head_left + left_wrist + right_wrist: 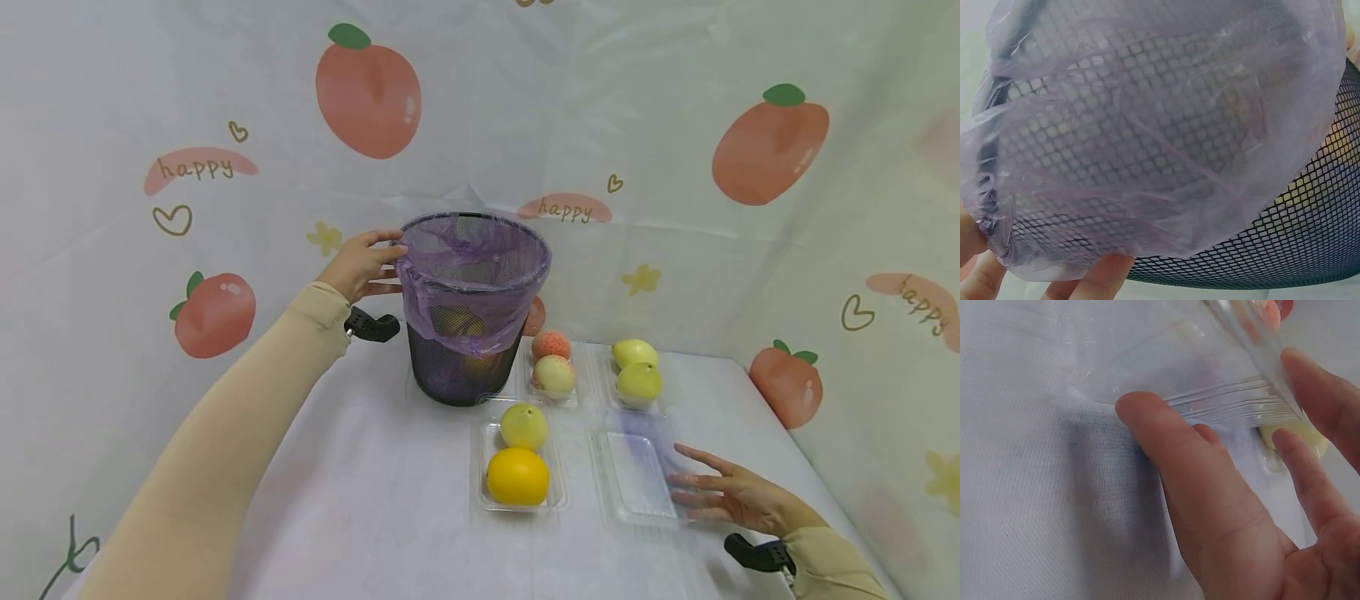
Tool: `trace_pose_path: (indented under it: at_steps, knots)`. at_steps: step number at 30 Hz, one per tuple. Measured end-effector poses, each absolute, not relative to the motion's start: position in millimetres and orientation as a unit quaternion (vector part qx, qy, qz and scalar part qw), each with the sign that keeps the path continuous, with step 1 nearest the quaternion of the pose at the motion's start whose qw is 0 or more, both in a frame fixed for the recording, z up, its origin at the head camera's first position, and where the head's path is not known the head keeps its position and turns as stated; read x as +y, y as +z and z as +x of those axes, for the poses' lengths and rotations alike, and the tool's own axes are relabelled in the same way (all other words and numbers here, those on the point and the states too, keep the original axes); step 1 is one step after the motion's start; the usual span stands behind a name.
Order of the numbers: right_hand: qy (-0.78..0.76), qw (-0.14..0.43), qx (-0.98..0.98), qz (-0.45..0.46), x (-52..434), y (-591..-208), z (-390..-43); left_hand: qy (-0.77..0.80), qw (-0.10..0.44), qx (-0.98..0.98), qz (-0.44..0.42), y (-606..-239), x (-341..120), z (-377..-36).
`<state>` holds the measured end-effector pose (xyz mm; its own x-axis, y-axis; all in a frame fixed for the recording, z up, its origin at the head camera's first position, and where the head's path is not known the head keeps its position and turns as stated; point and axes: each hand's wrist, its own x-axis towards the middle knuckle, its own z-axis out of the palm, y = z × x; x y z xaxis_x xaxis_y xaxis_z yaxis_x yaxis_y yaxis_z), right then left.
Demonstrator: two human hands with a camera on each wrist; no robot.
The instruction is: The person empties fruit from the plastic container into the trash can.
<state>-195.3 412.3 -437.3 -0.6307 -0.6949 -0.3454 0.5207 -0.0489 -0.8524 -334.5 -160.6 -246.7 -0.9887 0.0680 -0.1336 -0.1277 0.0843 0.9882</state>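
Note:
A black mesh bin (465,367) lined with a purple bag (480,275) stands at the back of the table, with fruit dimly visible inside it. My left hand (363,265) rests against the bin's left side at the rim, fingers fairly straight. The left wrist view shows the bag (1147,125) over the mesh (1310,237) with my fingertips (1100,275) just below. My right hand (723,492) lies with spread fingers on the right edge of an empty clear tray (633,475). In the right wrist view the thumb (1172,462) touches the tray's ridged edge (1229,403).
A clear tray (483,467) holds an orange (517,477) and a pale yellow fruit (523,426). Behind it, one tray carries two peaches (552,367) and another two yellow-green fruits (637,375). White cloth covers the table (360,500); a fruit-print backdrop surrounds it.

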Motion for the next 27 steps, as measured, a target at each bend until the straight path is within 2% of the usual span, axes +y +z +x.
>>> trace_pose_path:
  at_steps: [10, 19, 27]
  knots:
    - [-0.715, 0.407, 0.563, -0.077, 414, -430, -196, 0.674, 0.071, 0.735, -0.017, -247, -161, -334]
    - [-0.754, 0.333, 0.546, -0.150, 416, -399, -207, 0.678, 0.074, 0.732, -0.012, -247, -161, -334]
    - [-0.740, 0.271, 0.587, -0.183, 381, -366, -212, 0.677, 0.075, 0.732, -0.011, -246, -161, -333]
